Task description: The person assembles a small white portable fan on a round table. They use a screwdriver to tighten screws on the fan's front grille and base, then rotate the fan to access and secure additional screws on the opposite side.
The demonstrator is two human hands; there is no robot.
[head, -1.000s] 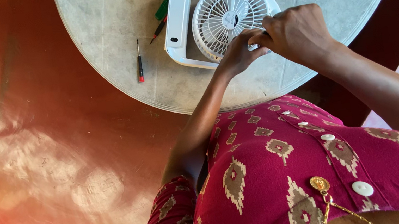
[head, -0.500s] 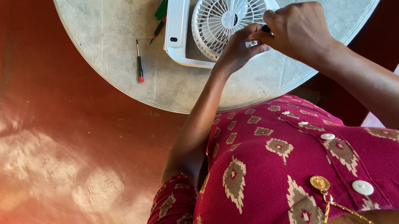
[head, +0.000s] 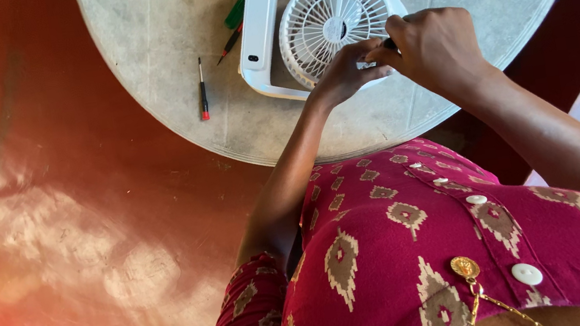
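- Small white plastic desk fan with a round slatted grille [head: 331, 20] is seen in the head view lying flat inside its white rectangular frame [head: 259, 28] on the round pale grey stone-look table [head: 155, 30], near the table's near edge
- The left hand [head: 343, 74] is curled against the lower rim of the grille, fingertips pressed to the plastic as if the fan is being steadied; no separate object can be made out in it
- The right hand [head: 437, 47] is closed in a pinch around a small dark-tipped tool [head: 388, 43], only its end showing, and it is held at the grille's right rim, touching the left hand's fingertips
- A slim red-handled screwdriver [head: 202, 90] is laid on the table to the left of the frame, well apart from both hands; a second, green-handled screwdriver [head: 234, 22] is partly tucked beside the frame
- Risk is judged as follows: the tool tip could slip off the rim and a thin slat could be snapped or a fingertip jabbed, because both hands are crowded at one point; any small loosened part could be rolled off the nearby table edge onto the red floor [head: 46, 222]
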